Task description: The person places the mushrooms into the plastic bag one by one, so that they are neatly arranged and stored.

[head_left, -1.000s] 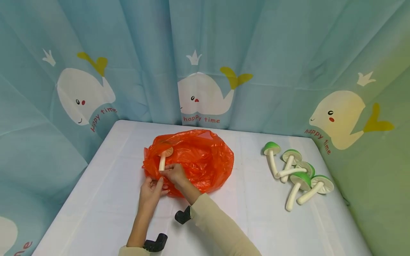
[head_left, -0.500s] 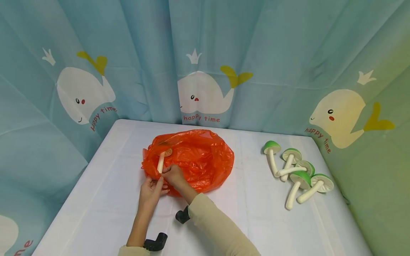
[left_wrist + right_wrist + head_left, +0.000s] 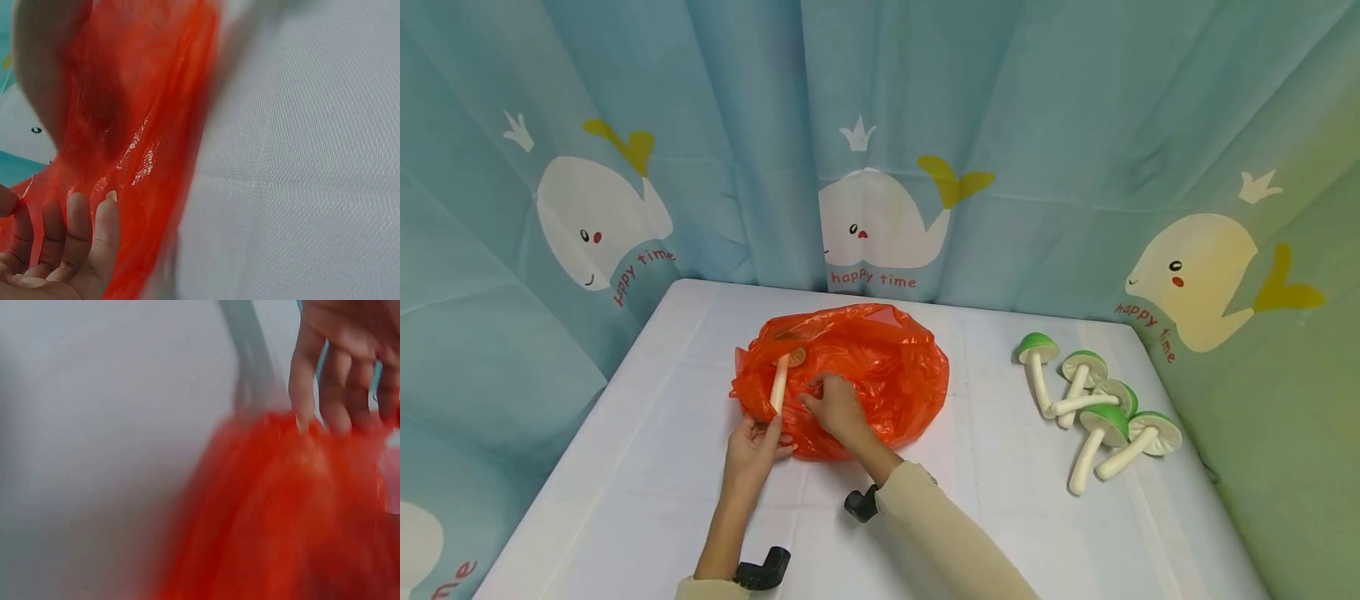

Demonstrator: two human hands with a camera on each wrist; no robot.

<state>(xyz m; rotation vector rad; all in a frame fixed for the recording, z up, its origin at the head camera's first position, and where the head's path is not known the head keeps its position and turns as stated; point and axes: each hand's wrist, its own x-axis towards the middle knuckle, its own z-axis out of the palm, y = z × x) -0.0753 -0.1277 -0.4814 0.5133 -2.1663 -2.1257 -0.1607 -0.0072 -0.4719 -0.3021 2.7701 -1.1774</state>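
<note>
A red plastic bag (image 3: 887, 367) lies with its mouth spread toward me on the table. Inside its left part is a toy mushroom, its pale stem (image 3: 779, 383) slanting and its cap (image 3: 797, 357) partly covered by red film. My left hand (image 3: 752, 446) pinches the bag's near-left rim between thumb and forefinger, right by the stem's lower end; in the left wrist view the other fingers (image 3: 78, 225) stand half bent. My right hand (image 3: 841, 408) hangs over the bag's mouth, apart from the stem, fingers loosely bent with nothing seen in them.
Several green-capped toy mushrooms (image 3: 1097, 417) lie in a loose cluster at the right of the white table (image 3: 1000, 517). A blue-green curtain (image 3: 1060, 167) printed with whales encloses the back and sides. Black wrist mounts (image 3: 763, 569) stick out near both sleeves.
My right hand has let go of the mushroom's stem and moved right, over the bag's mouth. The mushroom has sunk slightly lower behind the bag's film. My left hand has stayed at the rim.
</note>
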